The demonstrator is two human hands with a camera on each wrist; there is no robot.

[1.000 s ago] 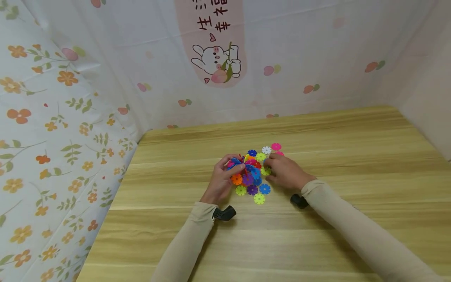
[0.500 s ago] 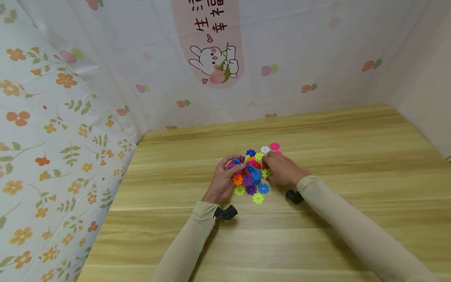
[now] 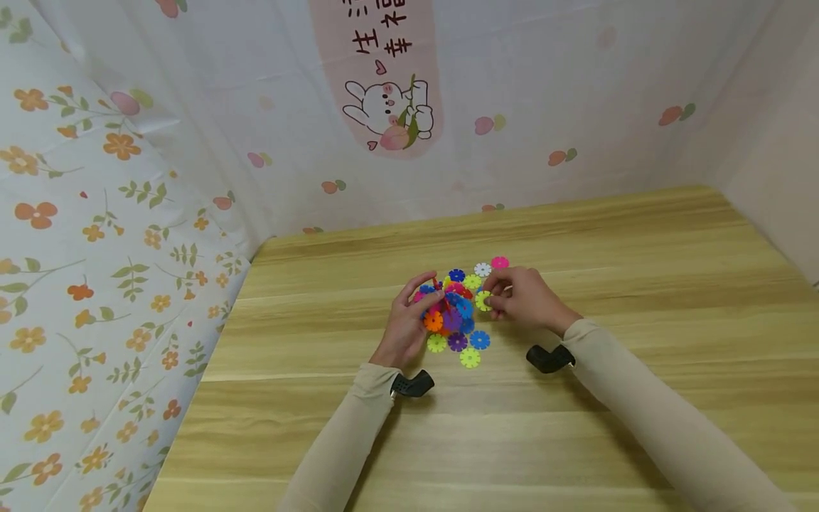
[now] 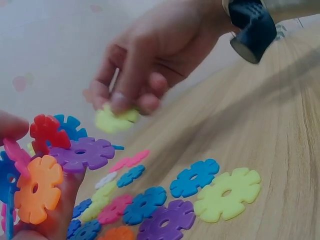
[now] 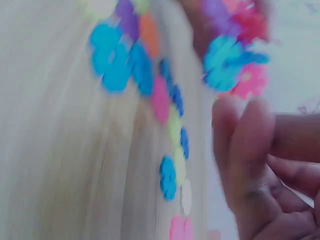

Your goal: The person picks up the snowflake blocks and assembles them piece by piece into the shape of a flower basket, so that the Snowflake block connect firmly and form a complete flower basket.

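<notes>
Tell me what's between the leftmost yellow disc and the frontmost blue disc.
A purple disc lies between the yellow disc and the blue disc; the head view shows this.

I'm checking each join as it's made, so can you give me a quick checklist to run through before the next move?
1. Right hand has a disc: ok, it pinches a yellow disc.
2. Left hand supports the build: ok, it holds the cluster of joined discs.
3. Yellow disc joined to the cluster: not ok, a gap shows in the left wrist view.
4. Its slots lined up with a slot on the cluster: cannot tell, the disc is blurred.
5. Spare pieces at hand: ok, loose discs lie on the table near both hands.
</notes>
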